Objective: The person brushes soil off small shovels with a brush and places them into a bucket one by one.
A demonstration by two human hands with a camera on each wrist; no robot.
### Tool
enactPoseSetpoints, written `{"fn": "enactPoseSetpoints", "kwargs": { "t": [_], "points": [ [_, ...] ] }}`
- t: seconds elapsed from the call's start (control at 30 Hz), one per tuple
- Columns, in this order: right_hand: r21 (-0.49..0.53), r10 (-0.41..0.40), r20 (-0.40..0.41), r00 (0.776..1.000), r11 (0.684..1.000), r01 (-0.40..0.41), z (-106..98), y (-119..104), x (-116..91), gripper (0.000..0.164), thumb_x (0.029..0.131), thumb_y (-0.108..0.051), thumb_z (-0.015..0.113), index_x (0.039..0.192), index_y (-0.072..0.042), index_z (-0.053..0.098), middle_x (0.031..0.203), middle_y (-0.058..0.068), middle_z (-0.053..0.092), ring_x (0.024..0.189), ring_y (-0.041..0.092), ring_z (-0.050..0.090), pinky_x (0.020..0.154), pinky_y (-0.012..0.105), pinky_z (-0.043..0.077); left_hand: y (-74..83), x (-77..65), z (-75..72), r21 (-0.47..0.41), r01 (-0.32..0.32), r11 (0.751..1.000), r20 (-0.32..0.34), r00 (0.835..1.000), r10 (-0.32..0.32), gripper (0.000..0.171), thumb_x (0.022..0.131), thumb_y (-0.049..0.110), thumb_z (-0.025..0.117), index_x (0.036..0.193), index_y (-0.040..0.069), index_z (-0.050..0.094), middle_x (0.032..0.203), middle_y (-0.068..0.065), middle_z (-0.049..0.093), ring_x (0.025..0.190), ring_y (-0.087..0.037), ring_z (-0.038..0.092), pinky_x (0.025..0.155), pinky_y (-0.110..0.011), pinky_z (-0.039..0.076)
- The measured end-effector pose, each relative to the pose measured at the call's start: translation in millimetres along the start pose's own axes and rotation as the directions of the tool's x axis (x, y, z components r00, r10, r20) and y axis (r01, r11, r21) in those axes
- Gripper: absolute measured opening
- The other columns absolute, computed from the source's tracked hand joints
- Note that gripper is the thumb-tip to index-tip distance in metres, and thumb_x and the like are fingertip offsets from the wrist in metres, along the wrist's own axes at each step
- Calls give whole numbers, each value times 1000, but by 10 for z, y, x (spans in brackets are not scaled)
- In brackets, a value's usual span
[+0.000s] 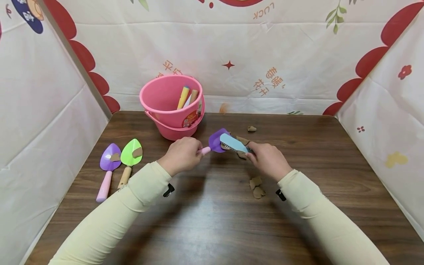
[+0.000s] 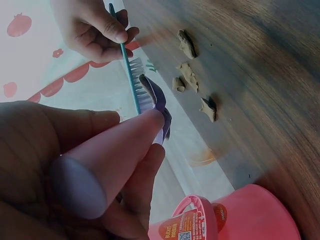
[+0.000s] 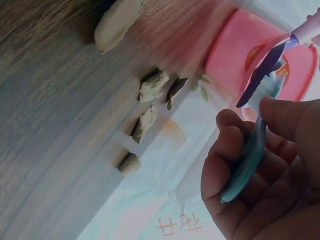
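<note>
My left hand (image 1: 181, 156) grips the pink handle (image 2: 117, 155) of a small purple shovel (image 1: 214, 142), its blade pointing right over the table's middle. My right hand (image 1: 269, 160) holds a light blue brush (image 1: 233, 142), thumb laid along it in the right wrist view. Its bristles (image 3: 262, 92) face down onto the purple blade. A brown lump (image 1: 225, 146) shows at the blade, partly hidden under the brush. More brown clay-like pieces (image 3: 152, 86) lie on the table around and beyond the brush, and a pair of lumps (image 1: 256, 187) sits nearer me.
Behind my left hand stands a pink bucket (image 1: 170, 123) with several handled tools (image 1: 183, 97) inside. At left lie another purple shovel (image 1: 110, 156) and a green shovel (image 1: 131, 152), each with a brown piece on its blade. A printed cloth (image 1: 212, 48) hangs around the wooden table.
</note>
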State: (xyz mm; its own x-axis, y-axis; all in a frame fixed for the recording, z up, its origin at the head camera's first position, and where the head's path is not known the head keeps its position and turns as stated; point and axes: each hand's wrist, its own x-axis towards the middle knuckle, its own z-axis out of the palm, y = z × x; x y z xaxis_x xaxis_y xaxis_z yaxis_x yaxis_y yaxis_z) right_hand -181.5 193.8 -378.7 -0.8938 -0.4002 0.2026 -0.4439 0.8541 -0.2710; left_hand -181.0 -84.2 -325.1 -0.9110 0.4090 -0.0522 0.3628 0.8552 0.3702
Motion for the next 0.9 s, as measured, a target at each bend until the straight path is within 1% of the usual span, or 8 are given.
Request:
{"fn": "enactPoseSetpoints", "kwargs": {
  "t": [0.17,0.23,0.33,0.43,0.5,0.67,0.77,0.9],
  "points": [
    [0,3,8,1000,1000,-3,9,42,-23,11,96,-18,66,93,-11,59,67,-2,53,53,15,44,52,34,36,0,-10,12,5,-9,1000,-6,1000,9,23,94,28,69,81,10,70,63,0,57,64,-18,53,57,-32,43],
    [-8,15,10,1000,1000,-15,14,77,-35,11,97,-17,66,92,-10,58,67,-1,54,53,15,44,51,34,37,-5,-16,11,20,-18,1000,-13,1000,19,23,94,27,68,79,10,69,64,0,57,64,-18,53,58,-33,43],
    [-28,51,4,999,998,-51,19,162,-57,9,96,-15,65,96,-6,61,69,3,57,53,17,46,51,35,38,-14,-32,-1,15,-15,1000,2,1000,15,18,94,23,68,81,10,71,65,1,58,64,-18,53,59,-32,44],
    [-45,94,-4,996,995,-94,12,250,-81,14,96,-12,64,102,0,63,72,7,61,54,19,48,51,38,40,-25,-49,-15,-2,-13,1000,18,1000,13,14,93,19,68,83,10,71,66,2,59,65,-17,53,61,-32,44],
    [-44,113,-6,994,993,-113,6,283,-88,18,96,-12,64,106,3,62,73,9,62,53,19,49,50,38,41,-40,-51,-18,5,-28,1000,7,1000,28,15,92,19,68,80,11,71,65,2,58,65,-18,53,61,-33,44],
    [-43,136,-28,990,990,-137,-44,281,-73,17,97,-13,63,105,2,61,71,9,60,53,21,48,50,41,41,-71,-41,-11,25,-55,998,-24,998,56,22,92,20,68,71,13,66,62,3,56,64,-18,52,60,-34,43],
    [-45,159,-52,986,986,-161,-94,281,-57,18,97,-13,62,106,2,62,72,10,61,53,23,50,50,43,41,-71,-41,-13,13,-49,999,-20,999,49,21,92,21,69,73,13,67,63,2,57,64,-18,52,60,-33,43],
    [-36,164,-94,982,985,-168,-132,278,-38,22,97,-14,63,112,3,62,77,14,66,51,24,52,48,43,42,-71,-39,-18,-3,-35,999,-13,999,35,20,93,25,70,78,11,69,64,2,58,65,-18,53,62,-33,44]
  ]
}}
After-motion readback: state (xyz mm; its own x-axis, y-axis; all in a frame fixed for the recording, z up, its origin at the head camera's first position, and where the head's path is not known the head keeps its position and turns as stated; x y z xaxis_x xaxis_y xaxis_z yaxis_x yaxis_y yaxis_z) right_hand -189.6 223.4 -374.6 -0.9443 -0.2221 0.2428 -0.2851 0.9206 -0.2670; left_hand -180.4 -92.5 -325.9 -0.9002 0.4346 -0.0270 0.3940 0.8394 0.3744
